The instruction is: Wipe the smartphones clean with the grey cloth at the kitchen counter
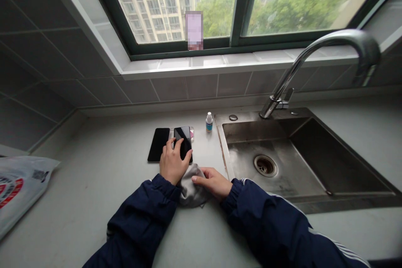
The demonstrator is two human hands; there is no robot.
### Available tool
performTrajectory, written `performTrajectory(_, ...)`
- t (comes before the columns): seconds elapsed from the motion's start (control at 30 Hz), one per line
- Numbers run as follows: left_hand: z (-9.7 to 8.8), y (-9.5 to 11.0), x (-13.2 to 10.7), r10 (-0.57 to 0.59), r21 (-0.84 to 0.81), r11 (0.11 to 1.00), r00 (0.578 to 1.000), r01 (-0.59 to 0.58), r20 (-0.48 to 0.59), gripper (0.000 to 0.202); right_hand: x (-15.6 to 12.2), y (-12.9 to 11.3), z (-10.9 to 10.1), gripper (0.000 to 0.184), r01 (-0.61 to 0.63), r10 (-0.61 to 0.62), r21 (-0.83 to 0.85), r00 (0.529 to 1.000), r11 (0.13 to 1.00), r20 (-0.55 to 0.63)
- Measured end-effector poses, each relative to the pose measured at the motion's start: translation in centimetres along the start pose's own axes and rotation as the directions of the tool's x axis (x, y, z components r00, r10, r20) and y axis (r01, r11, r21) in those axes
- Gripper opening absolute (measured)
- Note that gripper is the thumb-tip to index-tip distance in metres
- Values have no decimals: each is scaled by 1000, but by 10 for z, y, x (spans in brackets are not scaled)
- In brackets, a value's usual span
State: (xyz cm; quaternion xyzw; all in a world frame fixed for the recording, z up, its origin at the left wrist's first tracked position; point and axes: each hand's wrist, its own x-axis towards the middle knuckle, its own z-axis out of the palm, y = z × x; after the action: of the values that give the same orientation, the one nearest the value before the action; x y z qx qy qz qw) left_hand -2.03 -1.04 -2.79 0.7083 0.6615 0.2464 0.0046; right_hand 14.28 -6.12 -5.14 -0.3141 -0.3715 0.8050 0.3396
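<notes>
My left hand (174, 163) is over a black smartphone (183, 134), its thumb at the phone's right edge and its other fingers on the glass and along the left side. Close against that phone on the left lies a second dark, flat device (159, 144), screen up. Between thumb and fingers my right hand (215, 181) pinches a grey cloth (192, 190), which hangs crumpled beside my left wrist. Part of a clear item with a pink mark (191, 133) shows behind the phone. A small white spray bottle (209, 122) with a blue label stands upright farther back.
To the right is a steel sink (301, 167) with a drain (265, 165) and a curved chrome faucet (301, 63). A white plastic bag (27, 188) with red print lies at the left on the pale counter (103, 150). A window (216, 46) runs behind.
</notes>
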Motion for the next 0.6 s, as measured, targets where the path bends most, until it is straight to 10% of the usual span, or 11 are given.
performTrajectory(0.6,-15,-28,15,-231,105,965,969,240,-90,62,-3,-10,-2,41,-29,54,162,987,986,-154)
